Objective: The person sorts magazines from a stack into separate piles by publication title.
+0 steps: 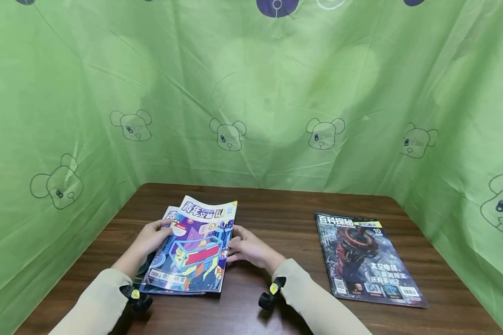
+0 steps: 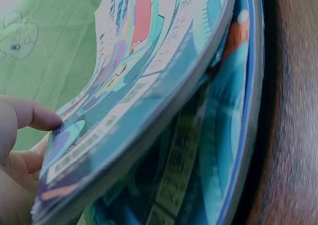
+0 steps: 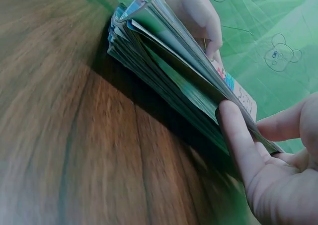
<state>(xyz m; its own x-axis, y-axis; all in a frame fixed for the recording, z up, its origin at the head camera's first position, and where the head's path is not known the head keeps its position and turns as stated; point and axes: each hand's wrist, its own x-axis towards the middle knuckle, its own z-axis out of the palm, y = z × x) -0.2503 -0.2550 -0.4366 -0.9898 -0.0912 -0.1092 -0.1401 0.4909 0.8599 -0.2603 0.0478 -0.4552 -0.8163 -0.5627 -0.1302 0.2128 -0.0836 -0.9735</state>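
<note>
A colorful magazine with a blue and purple cover lies tilted on top of a stack of other magazines at the left of the table. My left hand pinches its left edge, and in the left wrist view that edge bends up, apart from the magazines below. On the opposite side my right hand holds the right edge. The right wrist view shows the right thumb and fingers on either side of the lifted pages, with a gap above the thick lower stack.
A dark science magazine lies face up on the right of the brown wooden table. Green cloth with bear outlines hangs behind and at both sides. Each wrist wears a black camera strap.
</note>
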